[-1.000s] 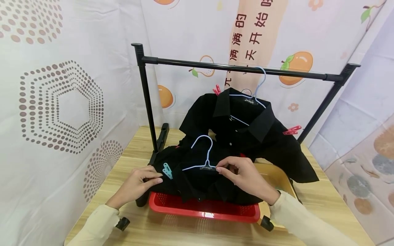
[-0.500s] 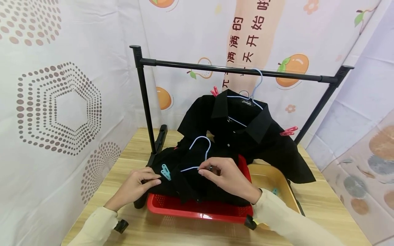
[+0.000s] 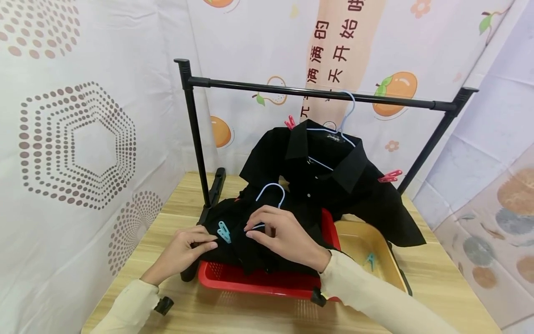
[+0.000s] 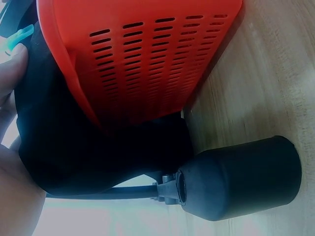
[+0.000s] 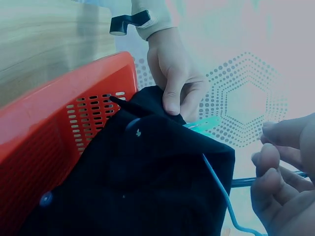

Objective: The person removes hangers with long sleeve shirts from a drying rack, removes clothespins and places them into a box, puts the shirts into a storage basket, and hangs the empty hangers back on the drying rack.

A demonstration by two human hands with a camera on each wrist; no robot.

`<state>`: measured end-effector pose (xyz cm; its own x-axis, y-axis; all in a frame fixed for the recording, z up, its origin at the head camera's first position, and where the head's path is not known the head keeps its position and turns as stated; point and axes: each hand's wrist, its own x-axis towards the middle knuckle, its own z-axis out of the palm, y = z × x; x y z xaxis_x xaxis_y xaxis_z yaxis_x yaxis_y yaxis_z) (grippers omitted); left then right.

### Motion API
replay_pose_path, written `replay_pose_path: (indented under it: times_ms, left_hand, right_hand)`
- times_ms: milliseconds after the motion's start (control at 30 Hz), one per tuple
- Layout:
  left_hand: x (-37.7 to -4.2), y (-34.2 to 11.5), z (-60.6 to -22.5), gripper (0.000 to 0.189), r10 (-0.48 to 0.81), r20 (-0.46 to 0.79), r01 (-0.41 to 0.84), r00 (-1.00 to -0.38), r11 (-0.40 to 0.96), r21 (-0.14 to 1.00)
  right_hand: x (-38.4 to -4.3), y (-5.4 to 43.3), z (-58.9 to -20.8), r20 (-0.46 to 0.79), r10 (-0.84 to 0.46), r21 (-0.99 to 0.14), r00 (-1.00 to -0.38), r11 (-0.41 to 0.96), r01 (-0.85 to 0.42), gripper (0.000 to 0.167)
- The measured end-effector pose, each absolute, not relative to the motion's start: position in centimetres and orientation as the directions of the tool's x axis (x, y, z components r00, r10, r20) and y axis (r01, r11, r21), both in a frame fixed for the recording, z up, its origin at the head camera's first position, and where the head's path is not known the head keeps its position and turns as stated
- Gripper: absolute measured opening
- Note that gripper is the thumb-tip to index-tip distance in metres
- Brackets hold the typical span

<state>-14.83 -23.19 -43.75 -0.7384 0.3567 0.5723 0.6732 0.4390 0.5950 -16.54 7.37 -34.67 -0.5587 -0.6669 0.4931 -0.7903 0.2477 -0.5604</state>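
Note:
A black shirt (image 3: 246,257) with a light-blue hanger (image 3: 271,184) inside it lies over a red basket (image 3: 267,290). My left hand (image 3: 181,253) pinches the shirt's left shoulder between thumb and fingers. Just beyond those fingertips, a teal clothespin (image 3: 224,231) is clipped to the cloth. Over the left arm of the hanger hovers my right hand (image 3: 281,236), fingers loosely bent. In the right wrist view the right fingers (image 5: 268,157) stand apart from the cloth and hold nothing, with the hanger wire passing below them.
A black rack's bar (image 3: 250,87) carries a second black shirt (image 3: 363,204) on a hanger, with pink clothespins (image 3: 390,176) at its shoulders. Right of the basket is a yellow tray (image 3: 354,227) holding a teal clothespin (image 3: 370,260). Patterned curtains (image 3: 83,139) surround the table.
My right hand has moved left along the hanger, from right of the hook toward the left arm. The left hand keeps its pinch on the shirt. The yellow tray shows more now.

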Motion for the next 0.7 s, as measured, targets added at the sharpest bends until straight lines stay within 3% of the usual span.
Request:
replay_pose_path:
  times_ms: [200, 467, 600, 700]
  left_hand:
    - [-14.9, -23.2, -43.6, 0.017, 0.360, 0.586, 0.686, -0.726, 0.435, 0.583]
    - [-14.9, -23.2, -43.7, 0.016, 0.368, 0.581, 0.687, -0.726, 0.423, 0.590]
    - [-14.8, -23.3, -43.7, 0.016, 0.378, 0.585, 0.696, -0.718, 0.413, 0.587]
    - [-14.9, -23.3, -43.6, 0.017, 0.384, 0.591, 0.705, -0.709, 0.412, 0.578]
  right_hand:
    - [-16.4, 6.1, -34.5, 0.454, -0.696, -0.604, -0.557, 0.219, -0.766, 0.022]
    - [-16.3, 4.7, -34.5, 0.254, -0.732, -0.681, -0.633, 0.329, -0.654, 0.053]
    - [-16.5, 4.2, -34.7, 0.193, -0.750, -0.642, -0.632, 0.390, -0.659, 0.062]
    - [-16.8, 3.8, -34.7, 0.214, -0.761, -0.558, -0.613, 0.419, -0.716, 0.059]
